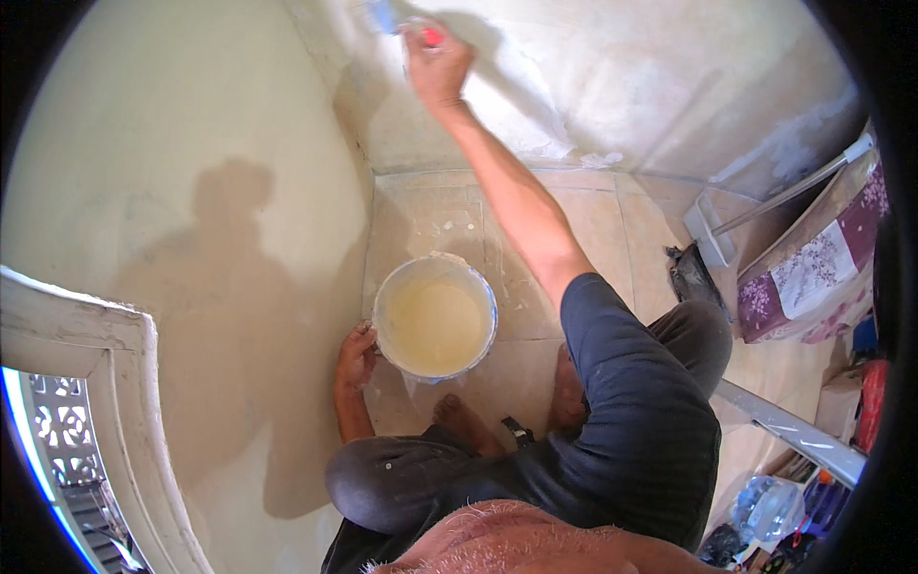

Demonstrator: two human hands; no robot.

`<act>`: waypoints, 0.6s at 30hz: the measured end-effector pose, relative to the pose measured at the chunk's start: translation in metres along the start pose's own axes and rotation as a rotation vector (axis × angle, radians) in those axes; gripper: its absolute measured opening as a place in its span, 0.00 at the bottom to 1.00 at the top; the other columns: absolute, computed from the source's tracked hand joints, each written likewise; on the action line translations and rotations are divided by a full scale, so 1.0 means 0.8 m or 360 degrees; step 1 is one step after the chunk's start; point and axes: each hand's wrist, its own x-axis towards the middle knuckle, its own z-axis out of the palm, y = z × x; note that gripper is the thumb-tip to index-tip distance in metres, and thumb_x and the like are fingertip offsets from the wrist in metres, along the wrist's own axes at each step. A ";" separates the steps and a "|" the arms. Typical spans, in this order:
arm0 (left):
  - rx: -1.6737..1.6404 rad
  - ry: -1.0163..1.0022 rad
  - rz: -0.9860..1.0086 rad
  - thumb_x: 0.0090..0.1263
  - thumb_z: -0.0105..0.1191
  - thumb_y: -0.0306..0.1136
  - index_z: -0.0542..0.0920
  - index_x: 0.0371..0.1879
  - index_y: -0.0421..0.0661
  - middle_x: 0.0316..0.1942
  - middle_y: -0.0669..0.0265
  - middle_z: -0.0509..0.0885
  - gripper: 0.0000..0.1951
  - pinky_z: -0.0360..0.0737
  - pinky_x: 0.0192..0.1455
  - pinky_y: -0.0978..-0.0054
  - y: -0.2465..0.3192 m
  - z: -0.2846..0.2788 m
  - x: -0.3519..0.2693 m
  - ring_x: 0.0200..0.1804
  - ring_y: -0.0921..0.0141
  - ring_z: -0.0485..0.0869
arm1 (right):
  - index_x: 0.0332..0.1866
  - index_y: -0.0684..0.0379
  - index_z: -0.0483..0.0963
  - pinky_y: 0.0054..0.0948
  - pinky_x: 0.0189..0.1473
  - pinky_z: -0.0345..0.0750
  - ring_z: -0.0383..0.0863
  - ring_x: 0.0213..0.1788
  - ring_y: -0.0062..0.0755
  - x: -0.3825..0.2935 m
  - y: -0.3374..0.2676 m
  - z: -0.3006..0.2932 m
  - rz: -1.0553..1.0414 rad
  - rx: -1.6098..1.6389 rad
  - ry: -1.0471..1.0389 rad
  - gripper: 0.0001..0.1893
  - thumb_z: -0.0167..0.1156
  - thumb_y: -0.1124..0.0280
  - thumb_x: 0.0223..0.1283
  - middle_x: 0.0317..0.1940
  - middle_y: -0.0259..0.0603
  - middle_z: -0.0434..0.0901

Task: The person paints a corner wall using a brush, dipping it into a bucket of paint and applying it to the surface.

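Observation:
Up against the far wall, my right hand grips a hand tool with a red handle. Its bluish head is blurred, so I cannot tell whether it is a brush or a scraper. Below stands a round plastic bucket, upright on the tiled floor. Pale cream liquid, like paint, lies inside it. My left hand holds the bucket's left side at the rim, fingertips partly hidden. Between my feet rests a small black object, which I cannot identify.
The left wall meets the far wall in a corner. A framed window opening is at lower left. To the right are a long-handled white dustpan, a dark cloth-like item, a floral cloth, a metal bar and a clear plastic bottle.

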 end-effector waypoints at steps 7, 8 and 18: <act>-0.0013 -0.0003 -0.0055 0.72 0.52 0.36 0.76 0.50 0.44 0.43 0.65 0.85 0.12 0.83 0.44 0.67 0.008 0.006 0.000 0.43 0.71 0.85 | 0.36 0.66 0.82 0.28 0.27 0.75 0.79 0.19 0.31 0.046 0.028 -0.113 -0.0236 -0.0182 0.0436 0.11 0.69 0.69 0.53 0.20 0.44 0.82; -0.0016 -0.0020 -0.0064 0.72 0.52 0.36 0.76 0.51 0.44 0.44 0.65 0.85 0.13 0.83 0.44 0.67 0.008 0.004 -0.002 0.43 0.70 0.85 | 0.37 0.65 0.82 0.28 0.28 0.76 0.81 0.20 0.31 0.040 0.021 -0.124 -0.0234 -0.0285 0.0442 0.10 0.69 0.70 0.53 0.21 0.45 0.83; 0.0046 -0.0056 -0.0077 0.71 0.53 0.40 0.75 0.53 0.42 0.44 0.65 0.85 0.17 0.84 0.43 0.68 0.013 0.005 0.001 0.41 0.71 0.85 | 0.41 0.61 0.83 0.31 0.28 0.79 0.85 0.25 0.40 -0.017 -0.027 -0.003 -0.0523 -0.0462 0.0376 0.11 0.68 0.71 0.52 0.29 0.47 0.85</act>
